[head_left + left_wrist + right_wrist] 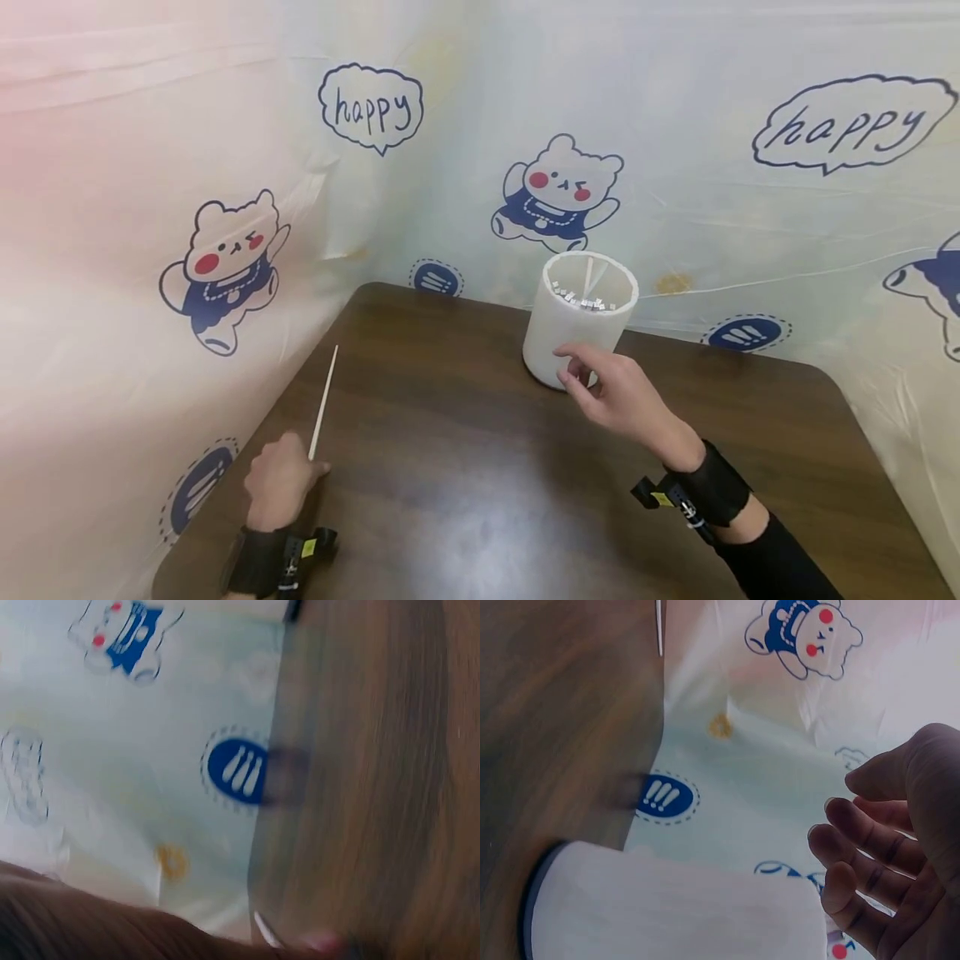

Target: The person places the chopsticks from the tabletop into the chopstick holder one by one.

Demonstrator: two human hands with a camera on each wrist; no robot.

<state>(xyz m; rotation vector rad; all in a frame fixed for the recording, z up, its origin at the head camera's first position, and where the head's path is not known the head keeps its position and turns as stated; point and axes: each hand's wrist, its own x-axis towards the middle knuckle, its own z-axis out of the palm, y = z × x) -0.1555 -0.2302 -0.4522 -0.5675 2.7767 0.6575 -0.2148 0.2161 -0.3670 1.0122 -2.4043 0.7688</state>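
At the left of the table, my left hand [281,479] grips the near end of a thin white tapered stick [324,400], its thumb out to the side. The stick's far end points away from me. Only a short piece of the stick [264,930] shows in the left wrist view. My right hand [618,392] hovers in front of a white cylindrical container [566,333], fingers loosely bent and holding nothing. In the right wrist view, the thumb and fingers [855,870] are apart beside the container's wall. Inside it are a pale stick [588,271] and several small white bits.
The container stands upright on a dark brown wooden table [420,433], near its back edge. A pale printed curtain [450,192] with cartoon bears hangs around the table's left and back edges. A glare patch lies on the near part of the tabletop.
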